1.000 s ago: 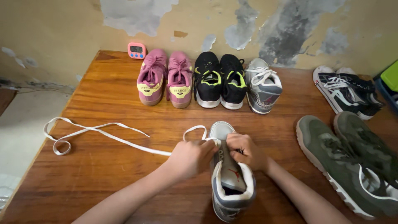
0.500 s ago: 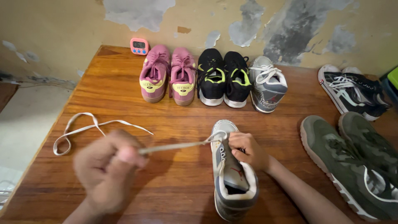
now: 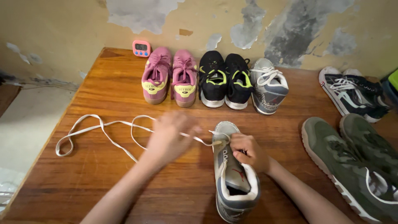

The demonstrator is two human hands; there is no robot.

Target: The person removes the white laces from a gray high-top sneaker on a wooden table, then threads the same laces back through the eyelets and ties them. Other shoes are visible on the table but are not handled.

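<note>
Shoe: the grey shoe (image 3: 234, 176) stood near the table's (image 3: 95, 166) front edge, toe toward the wall.
Lace: the white lace (image 3: 103, 128) ran from its front eyelets toward the left edge.
Right hand: your right hand (image 3: 248, 151) gripped the shoe's upper, fingers curled.
Left hand: your left hand (image 3: 168, 139), blurred, looked pinched on the lace.
Risk: a hard tug could pull the lace out or tip the shoe; the loose loops might knot.

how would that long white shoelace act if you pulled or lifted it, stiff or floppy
Likely floppy: the white shoelace lies in loose loops and curves across the wooden table. It looks flat and thin, so probably very light, trailing after the left hand that pinches it. Pushing it would likely just bunch it; only the stretch running to the grey shoe, steadied by the right hand, looks straighter.
</note>
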